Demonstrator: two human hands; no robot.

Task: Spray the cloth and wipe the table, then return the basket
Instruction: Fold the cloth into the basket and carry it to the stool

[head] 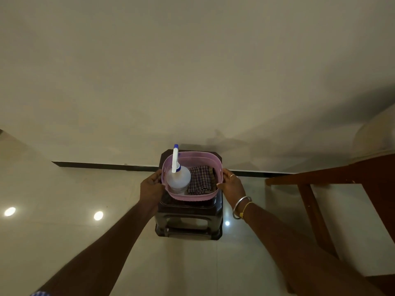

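A pink plastic basket (192, 196) sits on or just above a dark plastic stool (189, 221) against the wall. Inside it stands a clear spray bottle (178, 179) with a white and blue trigger head, on the left. A checked cloth (201, 181) lies folded on the right. My left hand (151, 185) grips the basket's left rim. My right hand (232, 184) grips its right rim; it wears a ring, and bangles circle the wrist.
A brown wooden table (333, 174) stands at the right, its leg reaching down to the glossy tiled floor (64, 231). A pale wall (192, 82) with a dark skirting strip rises behind the stool.
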